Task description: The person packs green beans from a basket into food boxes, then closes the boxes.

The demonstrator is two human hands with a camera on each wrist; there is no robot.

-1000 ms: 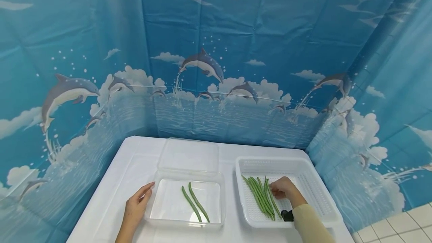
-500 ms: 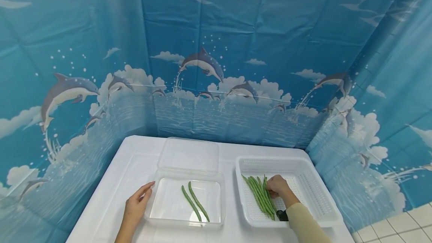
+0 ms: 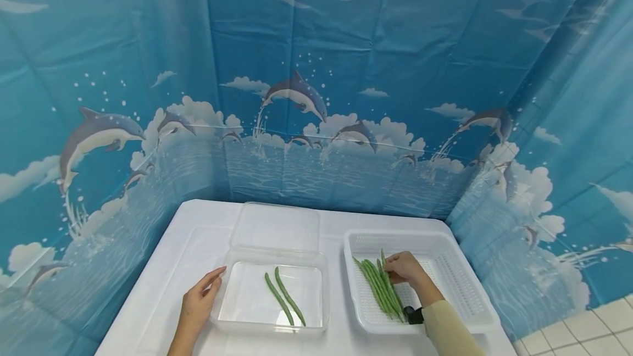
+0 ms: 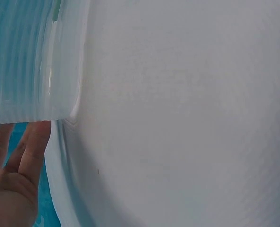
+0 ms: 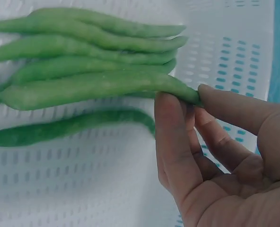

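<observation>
My right hand is over the white perforated basket, pinching one green bean near its end between thumb and fingers. The right wrist view shows this bean lying over several other green beans, with a darker curved one below it. Along the left side of a clear plastic container rests my left hand, its fingers fairly straight, fingertips at the rim. Inside that container are two green beans, side by side on a slant. In the left wrist view the fingers reach to the container wall.
A clear lid lies flat behind the container on the white-covered table. Blue dolphin-printed curtains surround the table at the back and sides. A black wrist camera is strapped at my right wrist, low over the basket.
My right hand has moved left to the bean pile and now pinches a bean, whose tip is a little higher in the head view. My left hand stays where it was.
</observation>
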